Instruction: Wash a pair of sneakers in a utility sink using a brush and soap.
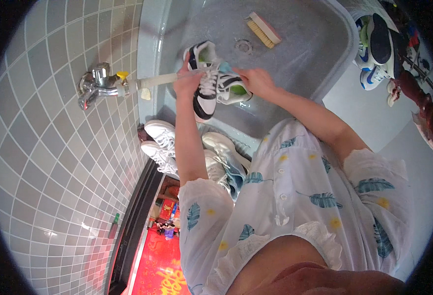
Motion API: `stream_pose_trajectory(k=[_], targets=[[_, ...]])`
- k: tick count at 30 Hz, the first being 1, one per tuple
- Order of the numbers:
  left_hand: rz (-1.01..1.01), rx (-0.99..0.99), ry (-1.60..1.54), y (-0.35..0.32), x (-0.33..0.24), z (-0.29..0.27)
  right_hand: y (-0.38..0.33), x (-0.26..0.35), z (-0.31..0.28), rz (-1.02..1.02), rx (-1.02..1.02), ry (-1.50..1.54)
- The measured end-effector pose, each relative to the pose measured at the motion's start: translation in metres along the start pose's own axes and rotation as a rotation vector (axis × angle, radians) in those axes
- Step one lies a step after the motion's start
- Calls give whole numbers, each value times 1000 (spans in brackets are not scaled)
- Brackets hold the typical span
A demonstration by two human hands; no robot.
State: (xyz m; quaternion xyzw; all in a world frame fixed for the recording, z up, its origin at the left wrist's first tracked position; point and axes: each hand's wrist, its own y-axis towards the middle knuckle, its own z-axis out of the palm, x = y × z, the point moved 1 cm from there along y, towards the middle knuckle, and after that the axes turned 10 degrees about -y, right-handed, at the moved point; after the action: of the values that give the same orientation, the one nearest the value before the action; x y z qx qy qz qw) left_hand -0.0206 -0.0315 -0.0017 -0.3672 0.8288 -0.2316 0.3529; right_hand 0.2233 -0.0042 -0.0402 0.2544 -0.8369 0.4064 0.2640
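Glossy metal tap (100,87), smooth basin (300,66) (with a wet sheen), cloth-laced shoes (206,101), rough-bristled brush (264,31).

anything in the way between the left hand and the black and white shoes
Nothing visible: the left hand is touching the black and white shoes. The pale hose comes in at that hand's left, not between them.

No words or numbers can be read. Yellow marks (171,282) resembling handwriting stand on the red surface (152,258) at lower left, too blurred to make out. Above them, 1 small red item (167,209) bears a gold mark, too tiny to tell.
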Motion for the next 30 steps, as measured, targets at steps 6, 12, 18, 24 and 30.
stream_pose_trajectory(k=[6, 12, 18, 24, 30], targets=[[-17, -20, 34, 2, 42, 1, 5, 20, -54, -42, 44, -443], [253, 246, 443, 21, 1, 9, 21, 39, -78, -269, 95, -601], [112, 354, 626, 43, -26, -4, 17, 30, -86, -348, 103, -705], [394, 284, 847, 40, -49, 14, 35, 38, -58, -211, 107, -607], [323, 400, 903, 46, -65, 21, 6, 28, -66, -142, 128, -528]])
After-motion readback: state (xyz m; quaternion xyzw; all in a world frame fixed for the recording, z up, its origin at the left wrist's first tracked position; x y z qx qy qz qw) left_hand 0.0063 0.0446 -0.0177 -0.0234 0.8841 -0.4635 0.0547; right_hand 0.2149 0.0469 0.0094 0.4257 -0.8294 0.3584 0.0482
